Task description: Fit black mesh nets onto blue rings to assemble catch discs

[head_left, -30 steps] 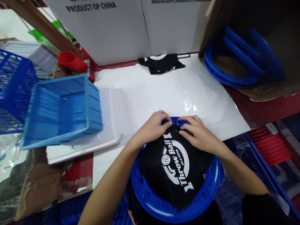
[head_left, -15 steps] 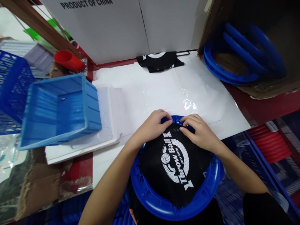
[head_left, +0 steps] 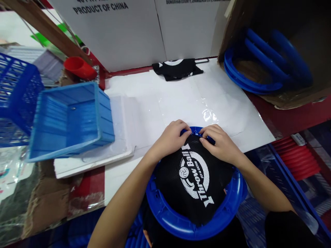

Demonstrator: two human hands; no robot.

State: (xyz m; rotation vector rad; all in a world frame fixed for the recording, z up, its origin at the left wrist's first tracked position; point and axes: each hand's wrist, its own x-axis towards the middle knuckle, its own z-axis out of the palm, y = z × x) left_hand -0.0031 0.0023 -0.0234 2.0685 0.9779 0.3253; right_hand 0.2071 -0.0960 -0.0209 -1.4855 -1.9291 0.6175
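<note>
A blue plastic ring (head_left: 181,224) lies at the near table edge with a black mesh net (head_left: 193,172) printed "Throw Ball" stretched across it. My left hand (head_left: 169,139) and my right hand (head_left: 219,144) both rest at the ring's far rim, fingers curled and pressed on the net's edge where it meets the plastic. The fingertips nearly touch each other at the top of the ring. Another folded black net (head_left: 177,69) lies at the back of the white sheet (head_left: 168,100).
A light blue basket (head_left: 69,120) lies tipped at the left beside a darker blue crate (head_left: 15,93). A red cup (head_left: 80,68) is behind them. A cardboard box at the right holds several blue rings (head_left: 261,65). White cartons (head_left: 134,27) close the back.
Both hands stay at the ring's far rim; the fingertips have shifted slightly closer together on the net's edge. The view has wobbled a little.
</note>
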